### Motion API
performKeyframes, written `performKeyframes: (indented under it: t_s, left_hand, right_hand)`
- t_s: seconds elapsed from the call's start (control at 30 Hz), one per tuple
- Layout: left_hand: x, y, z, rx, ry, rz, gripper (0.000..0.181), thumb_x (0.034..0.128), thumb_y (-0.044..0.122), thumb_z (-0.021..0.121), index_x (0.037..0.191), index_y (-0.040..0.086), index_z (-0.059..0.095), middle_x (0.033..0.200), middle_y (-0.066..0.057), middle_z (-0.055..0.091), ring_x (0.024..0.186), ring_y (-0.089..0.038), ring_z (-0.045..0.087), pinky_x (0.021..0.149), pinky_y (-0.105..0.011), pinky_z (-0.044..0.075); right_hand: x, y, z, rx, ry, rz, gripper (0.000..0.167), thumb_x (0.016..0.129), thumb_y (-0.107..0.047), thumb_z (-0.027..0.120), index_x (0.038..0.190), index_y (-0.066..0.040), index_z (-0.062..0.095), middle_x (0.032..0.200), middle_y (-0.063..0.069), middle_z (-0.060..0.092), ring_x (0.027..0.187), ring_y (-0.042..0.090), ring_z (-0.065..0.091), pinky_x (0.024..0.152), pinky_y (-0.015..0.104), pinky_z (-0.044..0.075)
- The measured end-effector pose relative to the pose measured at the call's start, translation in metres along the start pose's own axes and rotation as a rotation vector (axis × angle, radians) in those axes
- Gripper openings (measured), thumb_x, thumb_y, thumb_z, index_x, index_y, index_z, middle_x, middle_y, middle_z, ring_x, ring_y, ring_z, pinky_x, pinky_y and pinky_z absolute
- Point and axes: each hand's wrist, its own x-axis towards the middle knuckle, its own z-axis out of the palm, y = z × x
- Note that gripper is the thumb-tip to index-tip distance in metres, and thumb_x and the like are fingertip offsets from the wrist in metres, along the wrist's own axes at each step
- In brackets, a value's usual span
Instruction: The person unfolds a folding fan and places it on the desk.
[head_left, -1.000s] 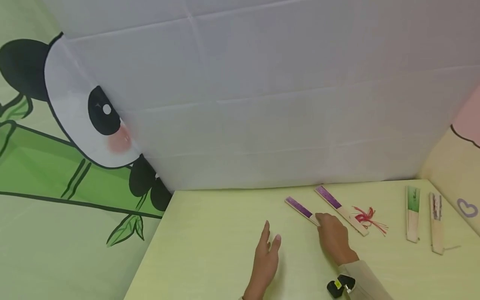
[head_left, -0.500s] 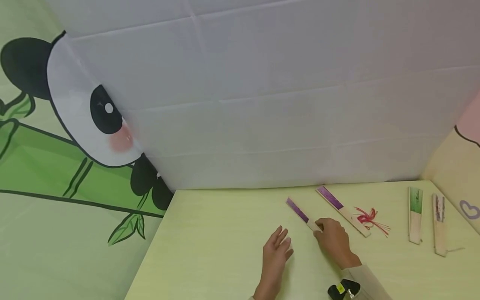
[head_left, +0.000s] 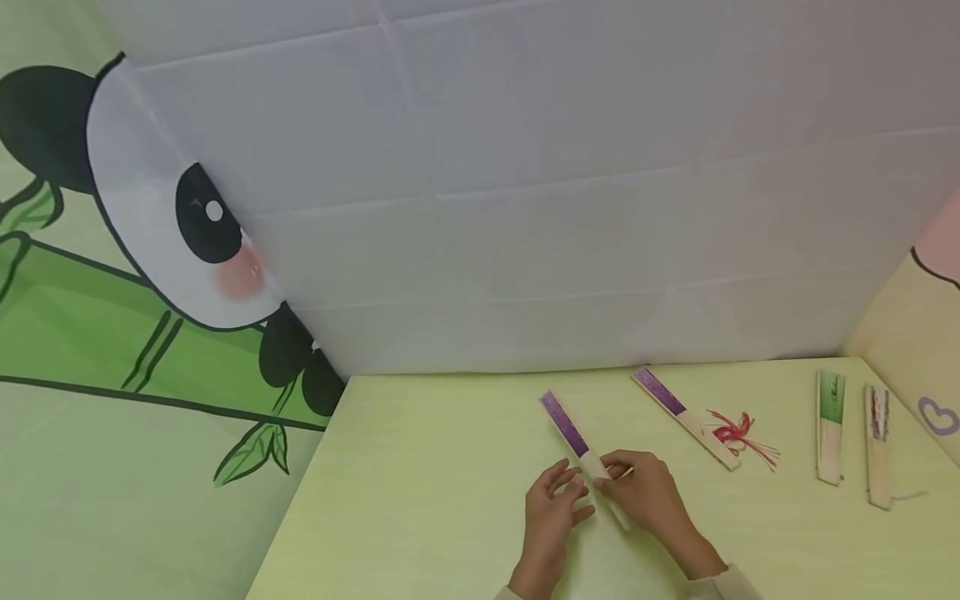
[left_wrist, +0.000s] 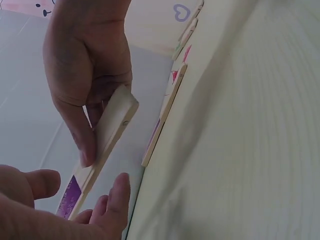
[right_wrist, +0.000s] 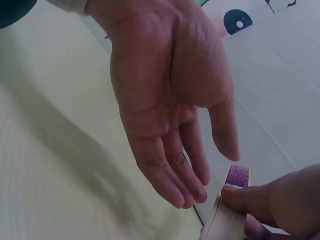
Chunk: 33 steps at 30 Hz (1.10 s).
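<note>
A folded fan with a purple end (head_left: 566, 423) is pinched between the thumb and fingers of my right hand (head_left: 651, 493), near its plain wooden part. In the left wrist view the fan (left_wrist: 107, 135) is raised off the table in the right hand (left_wrist: 92, 60). My left hand (head_left: 549, 521) is beside it with fingers spread, palm towards the fan. The right wrist view shows the left hand (right_wrist: 165, 95) apart from the fan (right_wrist: 225, 220), holding nothing, while the right thumb (right_wrist: 250, 200) presses on the wood.
A second purple-ended fan (head_left: 686, 418) with a red tassel (head_left: 735, 431) lies behind to the right. Further right lie a green-ended fan (head_left: 830, 427) and a patterned one (head_left: 877, 446). A white cloth wall (head_left: 525, 208) stands along the table's back edge.
My right hand has lifted the purple-ended fan and brought it left and nearer, towards my left hand. The left hand has moved slightly right, its fingers spreading. The other fans have not moved.
</note>
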Motion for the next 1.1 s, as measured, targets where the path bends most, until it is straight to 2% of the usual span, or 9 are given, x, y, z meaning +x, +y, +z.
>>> performKeyframes:
  t_s: [0.23,0.57,0.67,0.8,1.0,1.1]
  left_hand:
    - [-0.004,0.002,-0.002,-0.043,-0.028,0.004,0.045,0.1049,0.009,0.063,0.141,-0.015,0.053,0.114,-0.012,0.067,0.093,-0.015,0.071,0.083,-0.034,0.065]
    - [-0.007,0.000,-0.005,-0.028,0.007,0.012,0.035,0.0997,0.004,0.069,0.131,-0.009,0.063,0.106,-0.011,0.067,0.079,-0.013,0.070,0.068,-0.026,0.064]
    - [-0.007,-0.001,-0.005,-0.028,0.009,0.004,0.033,0.0993,0.002,0.069,0.130,-0.009,0.064,0.106,-0.011,0.067,0.078,-0.014,0.071,0.068,-0.027,0.064]
    - [-0.008,0.000,-0.005,-0.040,0.007,0.008,0.031,0.0985,-0.001,0.069,0.128,-0.009,0.065,0.105,-0.010,0.065,0.076,-0.014,0.071,0.066,-0.027,0.064]
    - [-0.011,0.001,-0.004,-0.050,0.016,0.026,0.030,0.0972,-0.004,0.068,0.126,-0.010,0.066,0.102,-0.010,0.064,0.076,-0.014,0.070,0.065,-0.027,0.064]
    - [-0.013,0.001,-0.004,-0.048,0.026,0.029,0.030,0.0971,-0.003,0.068,0.126,-0.010,0.066,0.102,-0.010,0.064,0.077,-0.014,0.070,0.065,-0.028,0.065]
  right_hand:
    - [-0.011,-0.012,0.000,0.067,-0.049,-0.013,0.027,0.084,-0.008,0.088,0.108,0.000,0.079,0.083,-0.001,0.070,0.070,0.014,0.065,0.056,0.026,0.052]
    - [-0.020,-0.015,0.003,0.131,-0.122,-0.022,0.026,0.084,-0.006,0.087,0.108,0.001,0.078,0.084,0.001,0.069,0.071,0.014,0.065,0.057,0.024,0.053]
    - [-0.022,-0.015,0.003,0.152,-0.134,-0.019,0.031,0.088,-0.007,0.085,0.115,0.004,0.076,0.087,0.002,0.069,0.072,0.015,0.065,0.055,0.025,0.054]
    - [-0.022,-0.016,0.003,0.180,-0.123,-0.022,0.028,0.095,-0.008,0.077,0.120,0.005,0.074,0.089,0.004,0.070,0.070,0.014,0.065,0.052,0.028,0.055]
    - [-0.021,-0.013,0.004,0.296,-0.148,0.043,0.029,0.097,-0.006,0.075,0.122,0.008,0.072,0.090,0.008,0.067,0.062,0.014,0.061,0.051,0.029,0.058]
    - [-0.022,-0.010,0.003,0.387,-0.176,0.100,0.034,0.098,-0.006,0.073,0.127,0.010,0.069,0.090,0.008,0.066,0.066,0.016,0.064,0.053,0.031,0.059]
